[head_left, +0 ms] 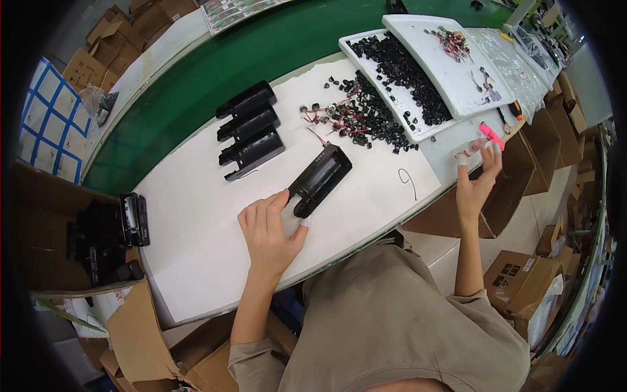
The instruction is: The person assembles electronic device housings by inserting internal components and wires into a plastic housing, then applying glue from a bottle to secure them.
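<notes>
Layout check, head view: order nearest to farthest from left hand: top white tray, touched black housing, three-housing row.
1. Touched black housing: against the left hand.
2. Three-housing row: beyond the hand.
3. Top white tray: farther, off right.

My casing (323, 176) was black, the small caps (385, 121) black too, the wires (454, 46) red, the trays (460, 81) white, one small object (491, 136) pink, the belt (261, 59) green, my shirt (392, 313) khaki, a pale board (55, 117) blue-gridded.
</notes>
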A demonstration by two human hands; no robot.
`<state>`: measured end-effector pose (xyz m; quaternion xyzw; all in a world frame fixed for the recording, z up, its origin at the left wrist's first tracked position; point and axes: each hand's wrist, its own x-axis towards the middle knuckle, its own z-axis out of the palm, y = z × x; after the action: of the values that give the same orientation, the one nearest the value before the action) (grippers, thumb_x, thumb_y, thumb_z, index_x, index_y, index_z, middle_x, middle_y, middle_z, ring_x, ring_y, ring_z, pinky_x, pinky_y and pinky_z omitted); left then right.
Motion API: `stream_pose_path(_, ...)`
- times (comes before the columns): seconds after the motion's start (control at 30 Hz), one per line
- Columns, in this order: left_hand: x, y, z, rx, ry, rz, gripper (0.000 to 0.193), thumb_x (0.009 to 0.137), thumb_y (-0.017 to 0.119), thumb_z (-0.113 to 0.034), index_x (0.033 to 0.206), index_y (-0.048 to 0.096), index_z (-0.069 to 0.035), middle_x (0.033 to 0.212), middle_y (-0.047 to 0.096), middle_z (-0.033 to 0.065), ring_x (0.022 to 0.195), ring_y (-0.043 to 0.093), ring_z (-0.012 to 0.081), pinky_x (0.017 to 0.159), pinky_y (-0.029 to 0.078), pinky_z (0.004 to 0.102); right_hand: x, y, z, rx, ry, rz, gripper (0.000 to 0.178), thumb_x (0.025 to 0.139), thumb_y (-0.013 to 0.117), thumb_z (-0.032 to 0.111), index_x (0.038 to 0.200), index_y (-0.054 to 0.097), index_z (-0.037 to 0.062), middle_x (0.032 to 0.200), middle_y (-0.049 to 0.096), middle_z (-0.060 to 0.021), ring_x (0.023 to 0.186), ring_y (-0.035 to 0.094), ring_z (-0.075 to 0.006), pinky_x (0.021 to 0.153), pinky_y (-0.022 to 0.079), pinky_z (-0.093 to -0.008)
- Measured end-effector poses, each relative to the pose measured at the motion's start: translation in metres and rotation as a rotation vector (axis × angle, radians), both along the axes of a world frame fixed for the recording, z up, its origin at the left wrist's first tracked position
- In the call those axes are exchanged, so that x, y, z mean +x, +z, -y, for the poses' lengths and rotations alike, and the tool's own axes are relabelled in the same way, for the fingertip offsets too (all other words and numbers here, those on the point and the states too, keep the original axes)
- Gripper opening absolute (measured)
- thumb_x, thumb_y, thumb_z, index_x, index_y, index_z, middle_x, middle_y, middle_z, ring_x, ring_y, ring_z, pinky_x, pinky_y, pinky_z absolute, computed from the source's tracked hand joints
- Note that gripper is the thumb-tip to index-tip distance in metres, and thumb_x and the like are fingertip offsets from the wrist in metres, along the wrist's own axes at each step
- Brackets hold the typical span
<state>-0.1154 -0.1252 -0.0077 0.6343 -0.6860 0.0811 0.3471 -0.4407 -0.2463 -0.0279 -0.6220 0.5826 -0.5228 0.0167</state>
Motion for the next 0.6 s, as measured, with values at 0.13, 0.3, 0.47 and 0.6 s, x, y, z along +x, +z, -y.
stream_pose_path(0.13, 0.0, 0.004, 0.001, -0.013, -0.016, -0.016, 0.052, 0.055, 0.068, -0.007, 0.106, 0.056, -0.002, 0.099, 0.059, 0.007, 0.087, 0.052, 0.0222, 0.081, 0.035, 0.035, -0.006, -0.026, 0.014, -0.061, 0.004, -0.117, 0.058, 0.079, 0.066, 0.008, 0.124, 0.033, -0.0035, 0.114, 0.056, -0.0212, 0.11, 0.052, -0.0261, 0.097, 0.033, -0.0382)
stream_pose_path(0.3, 0.001, 0.005, -0.006, -0.048, 0.0, -0.025, 0.055, 0.054, 0.068, -0.008, 0.107, 0.056, -0.002, 0.099, 0.058, 0.0073, 0.088, 0.052, 0.0232, 0.081, 0.035, 0.0352, 0.035, 0.001, 0.004, -0.081, 0.386, 0.479, 0.034, 0.082, 0.063, 0.006, 0.109, 0.044, 0.0002, 0.09, 0.06, -0.0087, 0.085, 0.058, -0.0161, 0.079, 0.045, -0.0271)
stream_pose_path(0.47, 0.004, 0.004, -0.011, -0.049, -0.01, -0.064, 0.057, 0.052, 0.069, -0.006, 0.106, 0.054, -0.003, 0.101, 0.058, 0.0097, 0.09, 0.051, 0.0255, 0.08, 0.035, 0.0355, 0.097, 0.042, -0.01, 0.154, 0.817, 1.264, 0.021, 0.083, 0.063, 0.024, 0.093, 0.055, 0.0074, 0.09, 0.057, -0.0031, 0.068, 0.049, -0.0086, 0.061, 0.039, -0.0243)
stream_pose_path(0.6, 0.006, 0.005, -0.008, -0.056, 0.004, -0.082, 0.056, 0.055, 0.069, -0.008, 0.109, 0.055, -0.004, 0.101, 0.056, 0.0067, 0.091, 0.051, 0.0242, 0.079, 0.036, 0.0356, 0.133, 0.037, -0.004, 0.518, 1.169, 1.571, 0.016, 0.082, 0.061, 0.024, 0.089, 0.055, 0.0117, 0.084, 0.05, 0.0011, 0.065, 0.039, -0.0088, 0.062, 0.035, -0.0236)
